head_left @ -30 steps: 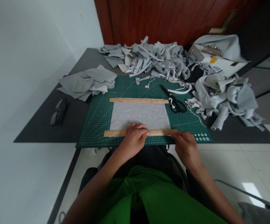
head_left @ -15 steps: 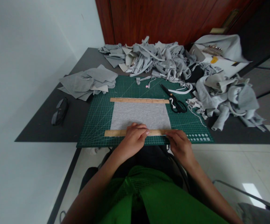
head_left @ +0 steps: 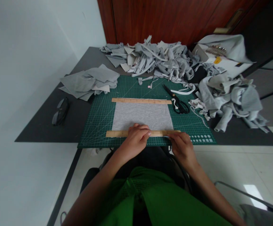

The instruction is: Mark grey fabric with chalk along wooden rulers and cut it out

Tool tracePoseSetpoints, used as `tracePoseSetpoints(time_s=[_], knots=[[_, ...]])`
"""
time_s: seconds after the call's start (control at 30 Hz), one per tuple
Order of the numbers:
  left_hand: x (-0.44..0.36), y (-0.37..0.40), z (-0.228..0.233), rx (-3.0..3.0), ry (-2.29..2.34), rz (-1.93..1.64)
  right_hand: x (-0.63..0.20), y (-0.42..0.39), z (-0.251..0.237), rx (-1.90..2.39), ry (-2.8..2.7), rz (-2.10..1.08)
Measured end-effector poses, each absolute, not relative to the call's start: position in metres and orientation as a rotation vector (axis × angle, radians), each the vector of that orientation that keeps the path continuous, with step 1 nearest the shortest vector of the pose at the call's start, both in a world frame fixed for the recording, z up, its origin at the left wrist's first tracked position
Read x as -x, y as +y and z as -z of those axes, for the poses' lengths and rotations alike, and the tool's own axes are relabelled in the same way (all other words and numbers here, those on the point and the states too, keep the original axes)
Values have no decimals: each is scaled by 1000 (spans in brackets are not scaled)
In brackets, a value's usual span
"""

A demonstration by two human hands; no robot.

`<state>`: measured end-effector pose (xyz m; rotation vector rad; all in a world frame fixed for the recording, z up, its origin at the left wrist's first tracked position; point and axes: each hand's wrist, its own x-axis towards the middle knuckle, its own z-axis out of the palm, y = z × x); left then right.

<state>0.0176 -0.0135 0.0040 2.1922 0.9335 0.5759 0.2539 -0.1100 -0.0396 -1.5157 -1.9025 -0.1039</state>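
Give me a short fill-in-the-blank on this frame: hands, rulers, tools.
1. The left hand presses on the near wooden ruler, which lies along the near edge of the grey ____.
2. A second ruler lies along the fabric's ____ edge.
3. The black ____ lie on the green cutting mat, right of the far ruler.
4. The right hand rests at the near ruler's ____ end.

Missing: fabric; far; scissors; right

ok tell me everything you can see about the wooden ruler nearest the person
The near ruler is a long, thin strip of pale wood, lying flat and crosswise on the green cutting mat, along the near edge of the grey fabric rectangle. The left hand presses down on its middle and the right hand covers its right end. Any markings are too small to read. A second ruler lies parallel along the fabric's far edge.
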Motion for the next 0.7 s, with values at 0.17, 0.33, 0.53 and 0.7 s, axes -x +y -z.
tracePoseSetpoints(time_s=[0.17,0.33,0.53,0.7], knots=[[-18,-13,-5,-2176,939,-570,-245,-107,41,1503,-1865,63],[-18,-13,-5,-2184,943,-561,-230,-97,39,1461,-1875,-16],[-17,-12,-5,-2177,912,-551,-217,-90,39,1429,-1925,-21],[-9,-14,-9,-2047,947,-553,-215,-91,40,1435,-1940,-1]])
